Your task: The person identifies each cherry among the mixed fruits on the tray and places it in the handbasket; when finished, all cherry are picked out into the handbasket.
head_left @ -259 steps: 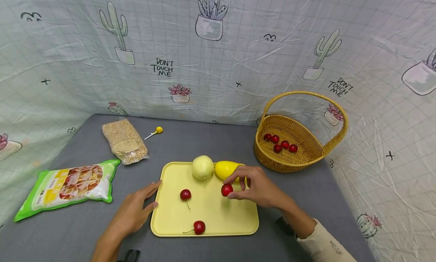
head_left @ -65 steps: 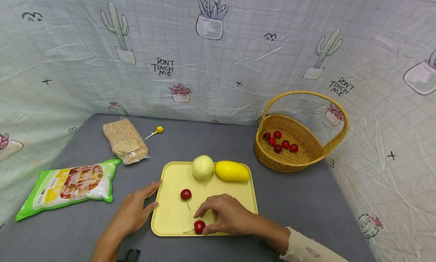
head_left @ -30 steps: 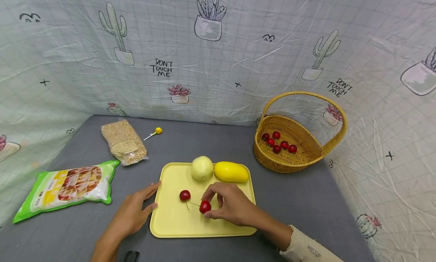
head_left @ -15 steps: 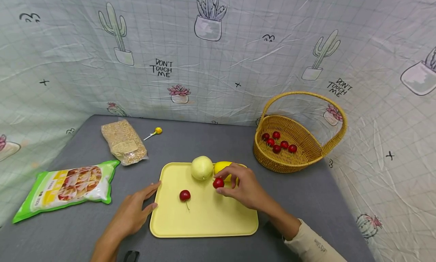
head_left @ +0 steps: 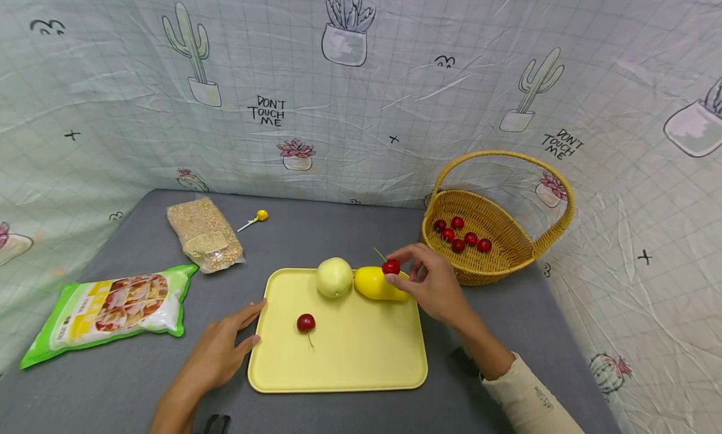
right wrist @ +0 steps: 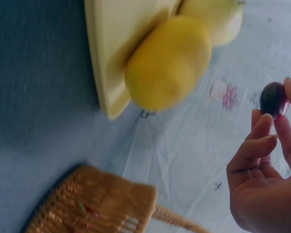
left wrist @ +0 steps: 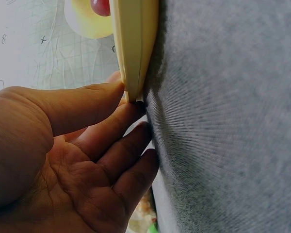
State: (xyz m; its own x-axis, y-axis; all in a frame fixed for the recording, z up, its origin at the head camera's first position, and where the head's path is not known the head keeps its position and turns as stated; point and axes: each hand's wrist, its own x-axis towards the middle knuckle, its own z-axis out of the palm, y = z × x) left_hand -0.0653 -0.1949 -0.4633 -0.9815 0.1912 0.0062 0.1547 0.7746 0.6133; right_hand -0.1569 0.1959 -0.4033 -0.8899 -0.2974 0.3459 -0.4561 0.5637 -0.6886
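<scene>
My right hand [head_left: 431, 288] pinches a red cherry [head_left: 391, 267] between thumb and fingertips, its stem pointing up and left. It is raised over the right back part of the yellow tray [head_left: 338, 365], overlapping an oblong yellow fruit [head_left: 372, 285] in the head view. In the right wrist view the held cherry [right wrist: 272, 99] looks dark. My left hand [head_left: 220, 349] touches the tray's left rim with thumb and fingertips, its fingers extended [left wrist: 126, 131]. Another cherry [head_left: 306, 323] lies on the tray, and a round pale green fruit [head_left: 334, 277] sits near its back edge.
A wicker basket [head_left: 468, 275] with a tall handle stands at the back right, several cherries inside. At left lie a green-edged food bag [head_left: 113, 308], a clear bag of grains [head_left: 205, 233] and a yellow lollipop [head_left: 261, 216]. A patterned cloth [head_left: 361, 108] hangs behind the table.
One more cherry lies in the basket than at first. My right hand has since picked the front cherry off the tray and carried it up, back and right. The left hand stays put.
</scene>
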